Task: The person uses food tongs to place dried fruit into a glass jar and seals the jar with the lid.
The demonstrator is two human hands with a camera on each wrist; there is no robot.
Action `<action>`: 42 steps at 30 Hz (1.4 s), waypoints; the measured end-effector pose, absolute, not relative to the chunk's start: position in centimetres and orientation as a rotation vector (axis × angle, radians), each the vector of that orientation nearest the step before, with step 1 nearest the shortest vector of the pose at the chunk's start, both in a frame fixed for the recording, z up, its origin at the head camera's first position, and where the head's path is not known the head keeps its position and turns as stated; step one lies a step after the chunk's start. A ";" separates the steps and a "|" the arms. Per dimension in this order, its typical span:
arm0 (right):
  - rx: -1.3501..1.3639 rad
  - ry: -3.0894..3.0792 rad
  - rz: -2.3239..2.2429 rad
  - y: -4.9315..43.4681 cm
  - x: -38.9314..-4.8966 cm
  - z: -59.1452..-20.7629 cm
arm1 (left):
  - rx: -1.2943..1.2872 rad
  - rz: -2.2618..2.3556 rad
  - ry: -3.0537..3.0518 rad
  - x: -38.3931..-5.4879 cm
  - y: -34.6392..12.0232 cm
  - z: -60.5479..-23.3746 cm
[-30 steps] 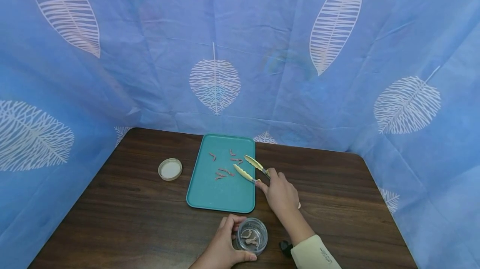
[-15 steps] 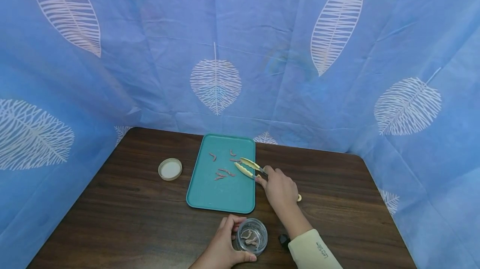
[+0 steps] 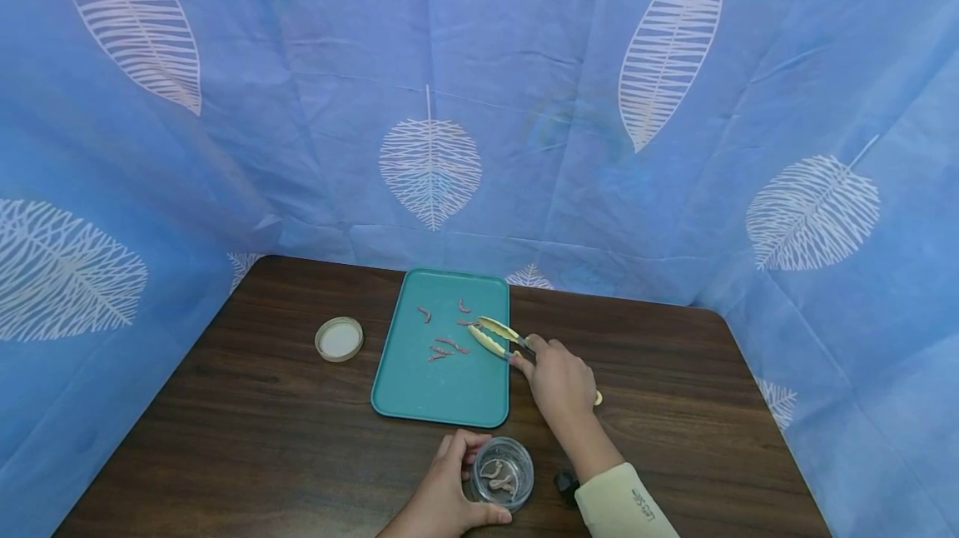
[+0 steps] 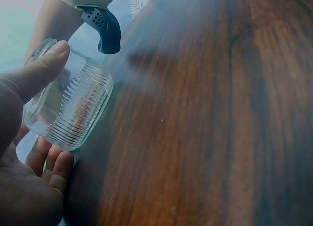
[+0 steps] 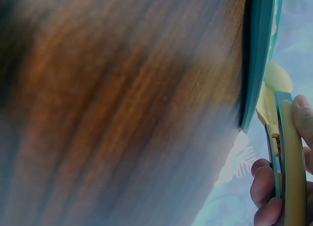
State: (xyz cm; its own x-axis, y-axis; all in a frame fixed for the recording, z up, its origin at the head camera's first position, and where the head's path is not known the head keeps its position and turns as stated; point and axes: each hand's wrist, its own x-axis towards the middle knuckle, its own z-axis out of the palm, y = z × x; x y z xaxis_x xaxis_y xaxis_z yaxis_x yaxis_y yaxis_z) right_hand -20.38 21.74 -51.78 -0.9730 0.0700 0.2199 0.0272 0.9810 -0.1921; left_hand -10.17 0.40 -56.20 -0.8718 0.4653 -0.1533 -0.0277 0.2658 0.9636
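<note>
My right hand [image 3: 560, 380] grips pale yellow tongs [image 3: 490, 342], whose tips reach over the teal tray [image 3: 442, 392] and straddle one thin reddish strip [image 3: 466, 322]. Several more such strips [image 3: 449, 345] lie scattered on the tray. In the right wrist view, thumb and fingers curl round the tongs' handles [image 5: 292, 157]. My left hand [image 3: 445, 492] holds a small clear glass jar [image 3: 517, 459] near the tray's front edge. Thumb and fingers clasp opposite sides of the ribbed jar [image 4: 93, 111] in the left wrist view. A few pale, curled pieces [image 3: 500, 481] lie inside it.
A round lid [image 3: 339, 340] with a white inside lies left of the tray on the dark wooden table [image 3: 247, 438]. Blue cloth [image 3: 330, 105] with white leaf prints hangs behind the table. A black wrist device [image 3: 567, 485] sits at the right wrist.
The tongs have moved slightly left and their tips have drawn closer together around a strip. The left hand and jar have stayed in place.
</note>
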 end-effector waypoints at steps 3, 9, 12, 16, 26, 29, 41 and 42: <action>-0.077 -2.894 0.277 21.8 -20.2 -51.8 | 0.403 1.645 2.137 -10.1 0.4 -56.2; -0.091 -2.883 0.269 22.0 -19.8 -51.7 | 0.407 1.647 2.142 -10.1 0.4 -56.4; -0.093 -2.878 0.274 22.1 -19.5 -51.7 | 0.404 1.643 2.145 -10.1 0.4 -56.5; -0.101 -2.881 0.296 22.3 -19.0 -51.7 | 0.399 1.638 2.141 -10.1 0.4 -56.5; -0.156 -2.897 0.342 22.6 -16.3 -51.9 | 0.427 1.634 2.146 -10.0 0.3 -56.5; -0.175 -2.908 0.353 22.8 -15.5 -51.8 | 0.435 1.635 2.163 -10.0 0.2 -56.4; -0.217 -2.892 0.402 24.4 -12.4 -50.9 | 0.423 1.637 2.182 -10.0 0.3 -56.4; -0.219 -2.891 0.400 24.5 -12.2 -50.9 | 0.425 1.639 2.189 -10.0 0.3 -56.4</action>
